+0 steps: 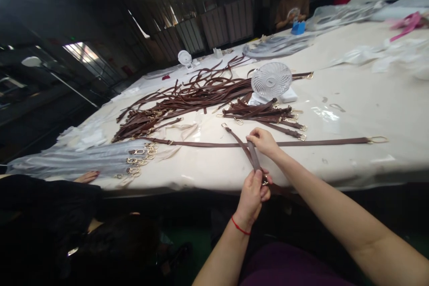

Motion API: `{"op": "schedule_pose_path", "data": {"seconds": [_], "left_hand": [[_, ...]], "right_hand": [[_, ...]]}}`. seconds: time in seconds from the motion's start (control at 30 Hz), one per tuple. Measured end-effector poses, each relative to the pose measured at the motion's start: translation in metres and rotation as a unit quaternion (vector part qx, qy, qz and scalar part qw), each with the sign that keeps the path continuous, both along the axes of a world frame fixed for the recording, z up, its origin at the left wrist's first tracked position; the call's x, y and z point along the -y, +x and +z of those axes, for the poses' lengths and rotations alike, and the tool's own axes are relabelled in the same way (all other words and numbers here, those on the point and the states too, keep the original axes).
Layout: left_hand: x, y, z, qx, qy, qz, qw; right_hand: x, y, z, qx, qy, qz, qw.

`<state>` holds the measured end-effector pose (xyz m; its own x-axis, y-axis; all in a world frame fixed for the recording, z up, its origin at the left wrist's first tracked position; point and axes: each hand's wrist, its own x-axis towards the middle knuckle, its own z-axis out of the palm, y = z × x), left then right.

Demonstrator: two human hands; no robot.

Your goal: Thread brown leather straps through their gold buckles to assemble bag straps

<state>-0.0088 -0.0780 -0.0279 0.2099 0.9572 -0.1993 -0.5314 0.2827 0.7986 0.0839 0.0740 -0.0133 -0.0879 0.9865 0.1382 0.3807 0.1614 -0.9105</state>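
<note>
Clear plastic sleeves [73, 161] of gold-clasped straps lie at the left of the plastic-covered surface [351, 111], followed by a large tangled heap of glossy brown leather straps [174, 103]. The left hand [251, 196] clenches a narrow leather strap [254, 154] at what looks like a small gold clasp [264, 181], while the right hand [263, 141] pinches it higher up, near a smaller, tidier bundle of straps [264, 114].

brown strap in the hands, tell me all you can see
The strap is a narrow, dark brown band that looks like leather, doubled into two runs. One run ends in a gold-coloured clasp on the table; a metal fitting shows at the lower end. The left hand grips it low, the right hand pinches it higher, and it crosses a longer strap.
</note>
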Motion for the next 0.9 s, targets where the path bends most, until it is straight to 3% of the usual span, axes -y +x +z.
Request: {"op": "schedule_pose_path", "data": {"seconds": [0.17, 0.4, 0.57, 0.8, 0.9], "left_hand": [[-0.003, -0.001, -0.003, -0.02, -0.035, -0.039, 0.998], [-0.008, -0.005, 0.0, -0.049, -0.04, 0.01, 0.998], [-0.013, -0.004, 0.001, -0.08, -0.035, -0.013, 0.996], [-0.013, 0.001, -0.002, -0.179, -0.001, -0.036, 0.983], [-0.017, -0.012, 0.003, -0.203, 0.033, -0.092, 0.974]], "right_hand": [[-0.003, -0.008, 0.0, -0.02, -0.01, 0.034, 0.999], [0.026, 0.008, 0.002, 0.018, -0.07, 0.13, 0.989], [0.042, 0.011, 0.007, 0.027, -0.135, 0.151, 0.979], [0.053, 0.006, 0.009, -0.073, -0.189, 0.181, 0.962], [0.059, 0.011, 0.008, -0.132, -0.193, 0.182, 0.955]]}}
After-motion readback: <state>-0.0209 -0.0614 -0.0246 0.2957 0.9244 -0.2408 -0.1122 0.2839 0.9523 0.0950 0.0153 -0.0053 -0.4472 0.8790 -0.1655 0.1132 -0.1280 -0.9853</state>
